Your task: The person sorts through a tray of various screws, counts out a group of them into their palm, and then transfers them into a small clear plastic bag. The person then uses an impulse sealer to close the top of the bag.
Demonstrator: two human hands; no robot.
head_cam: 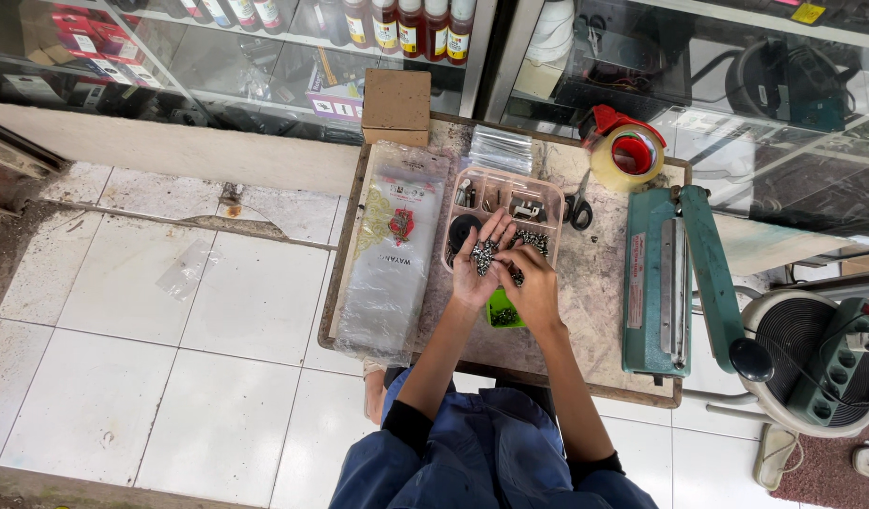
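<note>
My left hand point(482, 269) lies open, palm up, cupping a heap of small metal screws point(484, 254). My right hand point(533, 283), at its three o'clock, pinches some. A clear compartment tray point(548, 203) sits at twelve o'clock.

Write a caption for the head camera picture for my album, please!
Left hand cups small metal screws while right hand picks at them, above a compartment box.
</note>
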